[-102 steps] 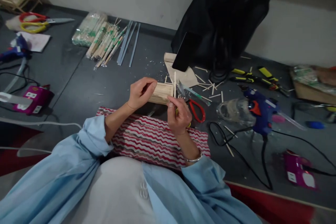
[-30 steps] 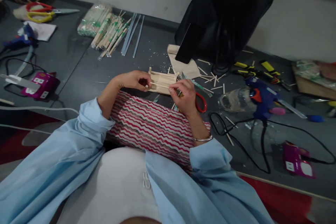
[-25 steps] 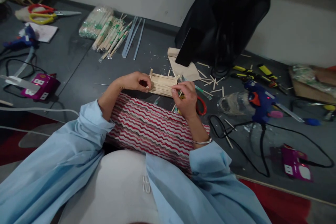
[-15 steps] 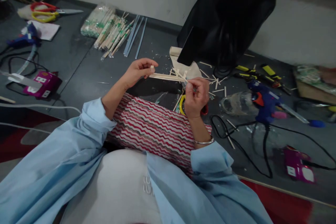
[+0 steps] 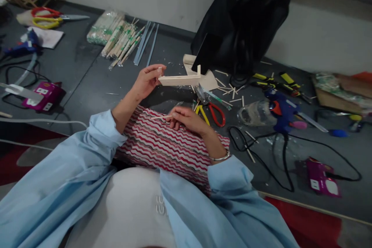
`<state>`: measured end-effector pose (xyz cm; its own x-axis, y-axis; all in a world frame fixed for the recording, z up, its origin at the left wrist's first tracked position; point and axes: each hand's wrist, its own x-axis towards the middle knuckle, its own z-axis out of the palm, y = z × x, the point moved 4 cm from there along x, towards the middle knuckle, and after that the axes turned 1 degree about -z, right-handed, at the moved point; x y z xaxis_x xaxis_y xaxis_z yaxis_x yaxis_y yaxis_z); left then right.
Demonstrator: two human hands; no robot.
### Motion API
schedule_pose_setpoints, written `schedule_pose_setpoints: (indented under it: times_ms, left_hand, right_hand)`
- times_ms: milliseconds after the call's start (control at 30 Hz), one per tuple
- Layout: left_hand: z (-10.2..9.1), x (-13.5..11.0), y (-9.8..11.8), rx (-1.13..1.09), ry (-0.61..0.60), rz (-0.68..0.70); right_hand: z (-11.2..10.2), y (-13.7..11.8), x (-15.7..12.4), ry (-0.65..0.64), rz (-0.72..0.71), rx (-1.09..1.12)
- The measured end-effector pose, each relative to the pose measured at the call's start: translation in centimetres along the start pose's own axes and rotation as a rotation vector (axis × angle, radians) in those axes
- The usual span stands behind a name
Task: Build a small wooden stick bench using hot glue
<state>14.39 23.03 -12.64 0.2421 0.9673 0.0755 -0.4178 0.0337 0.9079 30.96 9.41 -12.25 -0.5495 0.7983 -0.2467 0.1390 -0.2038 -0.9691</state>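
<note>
My left hand (image 5: 148, 80) pinches one end of a small pale wooden piece (image 5: 180, 81), built of thin sticks side by side with a short post rising at its right end. It is held up above the table. Lower down, over the striped cloth (image 5: 171, 143) on my lap, my right hand (image 5: 187, 119) is closed on a thin wooden stick (image 5: 161, 117) that points left. Just beyond that hand lie scissors (image 5: 216, 114) with one red and one yellow handle. Short cut sticks (image 5: 233, 92) are scattered to the right of the wooden piece.
Bundled sticks (image 5: 122, 42) in plastic lie at the back left. A black bag (image 5: 244, 35) leans against the wall. Blue glue guns (image 5: 283, 112) with cords rest right and far left, near purple boxes (image 5: 322, 176). Another pair of scissors (image 5: 48, 17) lies back left.
My right hand has left the wooden piece and moved down and left to the cloth, with a stick in it. My left hand has tilted the piece, showing its flat side. The scissors are uncovered.
</note>
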Motion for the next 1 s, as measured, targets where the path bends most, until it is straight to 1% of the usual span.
schedule_pose_setpoints:
  times_ms: [33,67,100,133,200,233,300,367,467,567,767,1000]
  left_hand:
    - [0.2,-0.1,0.1,-0.017,-0.008,-0.003]
    - [0.4,-0.3,0.2,-0.029,-0.02,-0.01]
    - [0.6,-0.4,0.3,-0.033,-0.035,-0.022]
    - [0.8,-0.6,0.4,-0.028,-0.053,-0.045]
    - [1.1,-0.9,0.5,-0.002,-0.089,-0.111]
    - [1.2,-1.1,0.5,0.01,-0.106,-0.146]
    - [1.4,-1.3,0.5,0.022,-0.138,-0.199]
    - [1.4,-1.5,0.5,0.021,-0.164,-0.225]
    - [1.5,-1.6,0.5,0.017,-0.175,-0.245]
    - [1.8,-1.7,0.7,0.027,-0.186,-0.241]
    - [2.4,-2.0,1.0,0.047,-0.243,-0.205]
    - [2.4,-2.0,0.8,0.059,-0.222,-0.227]
  right_hand:
    - [-0.2,-0.1,0.1,0.021,-0.024,-0.022]
    - [-0.6,-0.3,0.1,0.078,-0.088,-0.065]
    - [-1.1,-0.8,0.0,0.166,-0.185,-0.125]
    - [-1.7,-1.4,-0.3,0.28,-0.301,-0.208]
    - [-2.6,-2.7,-1.4,0.549,-0.521,-0.436]
    - [-2.9,-3.2,-2.0,0.681,-0.601,-0.558]
    - [-3.1,-3.8,-3.0,0.878,-0.674,-0.766]
    - [-3.1,-4.1,-3.6,1.001,-0.681,-0.897]
    - [-3.1,-4.0,-3.5,1.08,-0.641,-1.039]
    - [-3.3,-3.8,-3.1,1.104,-0.616,-1.123]
    - [-4.1,-3.2,-2.7,1.139,-0.596,-1.131]
    - [-4.1,-3.5,-2.6,1.113,-0.569,-1.132]
